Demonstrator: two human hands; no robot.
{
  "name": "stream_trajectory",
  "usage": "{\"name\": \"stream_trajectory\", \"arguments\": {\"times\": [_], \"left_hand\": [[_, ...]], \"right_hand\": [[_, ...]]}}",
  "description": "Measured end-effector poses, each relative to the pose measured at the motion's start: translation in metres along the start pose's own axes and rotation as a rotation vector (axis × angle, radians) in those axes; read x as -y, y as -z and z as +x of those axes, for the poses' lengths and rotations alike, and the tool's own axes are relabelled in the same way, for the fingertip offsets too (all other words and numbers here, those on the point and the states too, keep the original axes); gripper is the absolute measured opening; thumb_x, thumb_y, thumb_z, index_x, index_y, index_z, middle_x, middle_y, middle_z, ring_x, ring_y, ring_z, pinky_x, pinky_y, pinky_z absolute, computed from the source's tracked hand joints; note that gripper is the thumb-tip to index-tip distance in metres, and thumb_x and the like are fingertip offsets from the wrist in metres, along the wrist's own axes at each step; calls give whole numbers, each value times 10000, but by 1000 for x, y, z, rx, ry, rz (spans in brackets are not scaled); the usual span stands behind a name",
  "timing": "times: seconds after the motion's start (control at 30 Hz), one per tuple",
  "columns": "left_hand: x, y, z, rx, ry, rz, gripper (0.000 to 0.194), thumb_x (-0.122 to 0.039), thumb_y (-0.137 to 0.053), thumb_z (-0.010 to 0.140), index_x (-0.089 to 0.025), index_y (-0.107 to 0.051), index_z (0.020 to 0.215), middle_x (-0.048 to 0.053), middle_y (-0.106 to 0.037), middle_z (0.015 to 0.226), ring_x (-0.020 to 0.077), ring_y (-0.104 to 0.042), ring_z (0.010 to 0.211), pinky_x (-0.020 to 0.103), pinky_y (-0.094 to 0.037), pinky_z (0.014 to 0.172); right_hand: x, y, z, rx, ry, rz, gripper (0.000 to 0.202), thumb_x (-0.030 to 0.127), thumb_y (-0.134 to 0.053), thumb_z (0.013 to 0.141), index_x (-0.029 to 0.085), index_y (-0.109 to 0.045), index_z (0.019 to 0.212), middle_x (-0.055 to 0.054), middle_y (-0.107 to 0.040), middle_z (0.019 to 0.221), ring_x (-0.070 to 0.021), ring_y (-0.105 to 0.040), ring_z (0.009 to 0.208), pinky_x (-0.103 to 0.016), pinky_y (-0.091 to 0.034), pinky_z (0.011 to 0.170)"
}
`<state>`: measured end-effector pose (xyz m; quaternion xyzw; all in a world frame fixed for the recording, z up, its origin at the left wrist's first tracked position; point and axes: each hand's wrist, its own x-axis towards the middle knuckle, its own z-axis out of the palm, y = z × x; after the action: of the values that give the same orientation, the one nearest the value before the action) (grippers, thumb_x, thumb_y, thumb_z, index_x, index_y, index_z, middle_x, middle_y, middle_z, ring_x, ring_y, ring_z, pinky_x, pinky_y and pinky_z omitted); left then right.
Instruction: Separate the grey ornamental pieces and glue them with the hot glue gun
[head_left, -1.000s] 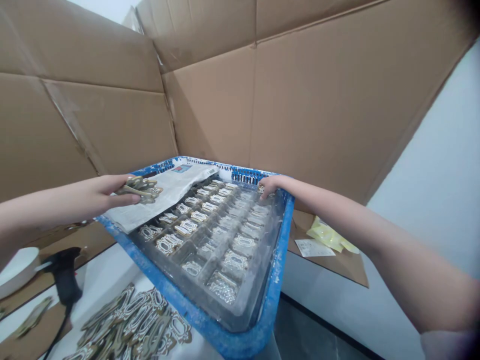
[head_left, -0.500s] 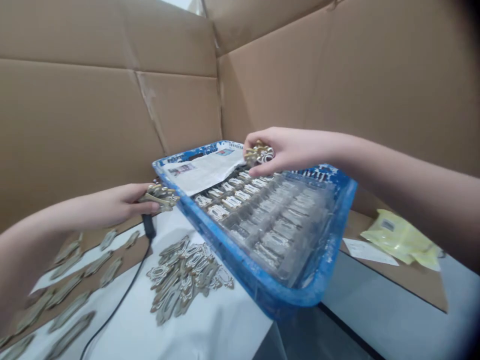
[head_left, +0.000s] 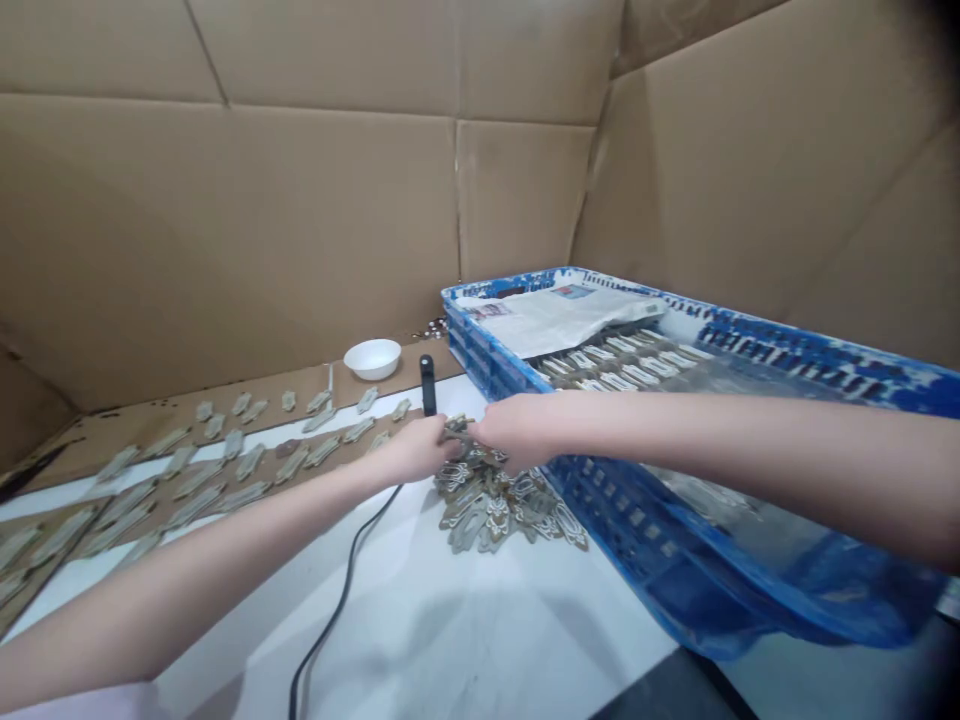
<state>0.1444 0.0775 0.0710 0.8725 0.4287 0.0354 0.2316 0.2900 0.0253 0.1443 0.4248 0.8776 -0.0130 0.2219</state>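
Observation:
My left hand (head_left: 424, 447) is closed on several small flat metal-like pieces at the far edge of a pile (head_left: 499, 510) on the white table. Close beside it, my right hand (head_left: 517, 430) rests at the top of the same pile, its fingers curled down; what they hold, if anything, is hidden. The pieces in the pile are grey and gold with white outlines. Right of the pile stands a blue basket (head_left: 630, 520) with rows of similar pieces (head_left: 637, 370) in clear trays and a white printed sheet (head_left: 562, 318) on top.
A white bowl (head_left: 373, 359) and a black upright device (head_left: 427, 385) with a cable (head_left: 346, 590) stand behind the pile. Rows of spaced pieces (head_left: 199, 478) lie on cardboard strips at the left. Tall cardboard walls (head_left: 337, 220) enclose the back and right.
The view has swung left. My right hand has moved from above the basket down to the pile, and my left hand has come beside it. The white bowl is now in view.

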Motion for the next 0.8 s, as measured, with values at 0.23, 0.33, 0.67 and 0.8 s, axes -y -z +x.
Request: {"name": "stream_trajectory", "arguments": {"times": [0.23,0.33,0.67,0.8], "left_hand": [[-1,-27,8,-59,-4,-10,346,-403,-410,749,-182,-521,992,179,-541,1014,248,-563,883,340,-430,727],[1,-16,-3,-31,-59,-28,437,-499,-475,696,-224,-522,1033,145,-552,1036,241,-559,896,323,-440,745],[89,107,-137,-268,296,100,400,-483,-315,784,-197,-579,876,40,-631,902,174,-566,755,255,-403,628],[157,133,-222,-241,861,344,350,-415,-366,753,-145,-589,754,118,-633,819,222,-574,698,286,-379,583]], "right_hand": [[6,-40,30,-31,54,-133,306,43,-545,637,95,-583,936,-179,-617,851,-284,-581,853,-350,-436,663],[6,-52,33,-59,1,-126,458,67,-662,527,109,-562,972,-175,-596,903,-288,-585,833,-366,-444,666],[42,54,67,-195,27,-179,284,255,-523,714,141,-553,973,-153,-614,895,-278,-592,794,-363,-438,620],[61,86,110,-229,136,-115,318,352,-479,739,155,-551,978,-112,-621,811,-233,-585,671,-316,-400,512]]}}
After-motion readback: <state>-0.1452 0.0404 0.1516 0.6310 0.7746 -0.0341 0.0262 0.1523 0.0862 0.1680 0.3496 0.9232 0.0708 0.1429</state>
